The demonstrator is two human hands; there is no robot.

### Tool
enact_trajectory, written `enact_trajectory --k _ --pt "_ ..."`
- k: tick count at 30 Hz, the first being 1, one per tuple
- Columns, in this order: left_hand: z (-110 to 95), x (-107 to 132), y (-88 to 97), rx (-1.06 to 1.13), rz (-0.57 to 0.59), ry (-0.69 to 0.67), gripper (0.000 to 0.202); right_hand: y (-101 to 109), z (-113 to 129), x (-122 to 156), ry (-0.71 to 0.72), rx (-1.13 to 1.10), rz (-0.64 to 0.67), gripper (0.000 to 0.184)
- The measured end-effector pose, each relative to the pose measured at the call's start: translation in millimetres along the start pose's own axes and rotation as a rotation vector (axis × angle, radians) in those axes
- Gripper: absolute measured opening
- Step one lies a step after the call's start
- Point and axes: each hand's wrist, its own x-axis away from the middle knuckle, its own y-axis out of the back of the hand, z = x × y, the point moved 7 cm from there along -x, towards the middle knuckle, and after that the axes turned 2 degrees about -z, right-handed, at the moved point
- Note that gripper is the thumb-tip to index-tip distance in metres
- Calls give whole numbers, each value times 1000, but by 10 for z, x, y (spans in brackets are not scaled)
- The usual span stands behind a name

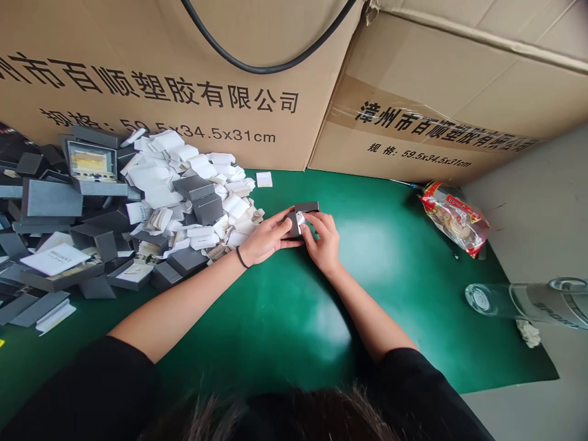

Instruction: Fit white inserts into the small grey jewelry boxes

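Observation:
Near the middle of the green table surface (285, 331), my left hand (266, 240) holds a small dark grey box (307, 206) whose lid appears raised. Its thumb lies along the box's near left side, with fingers beneath. From the right, my right hand (324, 242) pinches a small white piece (300, 219), perhaps folded paper, at the box's opening. My fingers partly cover both, so I cannot tell how deep the white piece sits. Just left of my left hand spreads a heap of folded white papers (160, 184).
Many dark grey boxes (52, 199) are piled on the left, some opened. Large cardboard cartons (220, 37) stand along the back, a black cable (264, 69) hanging before them. To the right are a red snack bag (454, 217), a clear glass vessel (528, 300) and crumpled tissue (528, 334).

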Motion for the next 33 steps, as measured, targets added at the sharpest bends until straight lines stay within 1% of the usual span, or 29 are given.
enact_trajectory --k 2,5,9,11,18,23,25,28,33 --pt "2 -2 -6 -8 16 10 40 3 -4 2 0 -12 3 24" --pt "10 -8 -2 -19 34 25 40 -6 -26 -5 -37 -21 27 21" --pt "16 -9 -4 -28 50 41 38 -1 -23 -31 -31 -64 38 18" --pt "7 -3 -11 -34 49 34 37 -3 -35 -45 -37 -83 50 17" --pt "-4 3 -12 -53 41 4 36 -53 -74 -84 -72 -106 163 19" --pt "9 -6 -25 -71 49 -7 38 -53 -79 -107 -66 -116 186 17" --pt "10 -4 -25 -83 25 -18 40 -62 -86 -107 -67 -115 190 17" --pt "0 8 -23 -115 -17 -51 44 -72 -90 -87 -85 -115 154 17" --pt "6 24 -35 -161 -32 -70 55 -36 -56 1 -157 -119 -32 19"
